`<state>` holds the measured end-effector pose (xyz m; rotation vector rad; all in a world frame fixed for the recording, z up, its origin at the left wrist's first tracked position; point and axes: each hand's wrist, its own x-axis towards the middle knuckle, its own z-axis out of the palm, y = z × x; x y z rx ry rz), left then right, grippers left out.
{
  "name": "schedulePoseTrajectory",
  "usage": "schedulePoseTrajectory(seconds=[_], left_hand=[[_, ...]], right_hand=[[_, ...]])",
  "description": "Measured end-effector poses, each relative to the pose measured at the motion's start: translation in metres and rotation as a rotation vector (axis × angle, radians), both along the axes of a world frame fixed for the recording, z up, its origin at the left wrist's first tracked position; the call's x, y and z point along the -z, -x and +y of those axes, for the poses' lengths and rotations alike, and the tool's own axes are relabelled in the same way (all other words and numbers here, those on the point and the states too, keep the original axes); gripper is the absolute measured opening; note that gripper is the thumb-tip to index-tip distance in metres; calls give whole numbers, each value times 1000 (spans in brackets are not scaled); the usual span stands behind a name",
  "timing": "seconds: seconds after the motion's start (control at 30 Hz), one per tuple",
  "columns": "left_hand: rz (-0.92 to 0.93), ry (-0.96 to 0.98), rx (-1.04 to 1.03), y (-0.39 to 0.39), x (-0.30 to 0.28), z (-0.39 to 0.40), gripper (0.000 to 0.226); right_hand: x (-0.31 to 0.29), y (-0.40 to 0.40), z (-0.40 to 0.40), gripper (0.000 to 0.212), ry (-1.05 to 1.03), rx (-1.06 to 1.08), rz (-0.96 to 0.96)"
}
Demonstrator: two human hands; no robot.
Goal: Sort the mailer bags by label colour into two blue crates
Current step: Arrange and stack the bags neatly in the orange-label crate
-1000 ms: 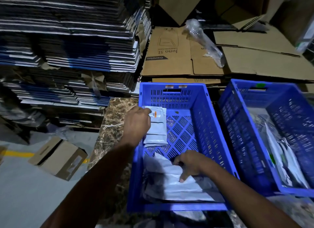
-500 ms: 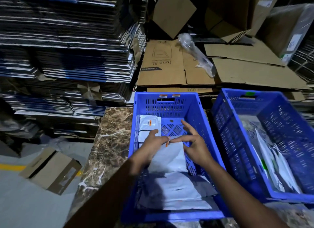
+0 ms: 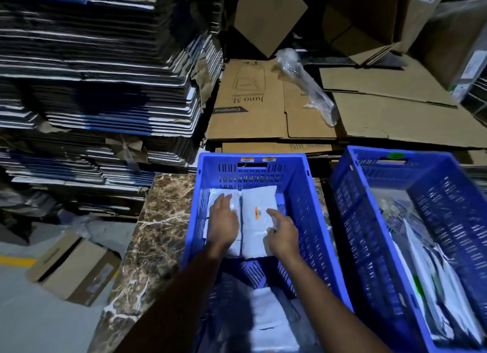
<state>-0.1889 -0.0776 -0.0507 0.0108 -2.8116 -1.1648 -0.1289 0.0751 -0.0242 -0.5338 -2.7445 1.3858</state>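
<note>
Two bare hands lie flat in the far end of the left blue slatted plastic crate. Fingers straight, the left hand presses a white plastic mailer bag, gripping nothing. Just right of it, the right hand, fingers relaxed, rests on the near corner of a second white mailer bag with an orange label. Nearer, more pale mailers lie heaped. Farther right, the second blue crate holds green-labelled bags.

Bare forearms, no sleeves
</note>
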Motion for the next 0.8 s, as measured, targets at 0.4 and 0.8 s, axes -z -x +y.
schedulePoseTrajectory(seconds=[0.4,0.8], left_hand=[[108,410,189,3,72,-18,54],[29,264,19,23,83,-9,49]], right_hand=[[77,73,-9,59,-620,-415,-80],[97,86,-3,59,-627,-509,-72]])
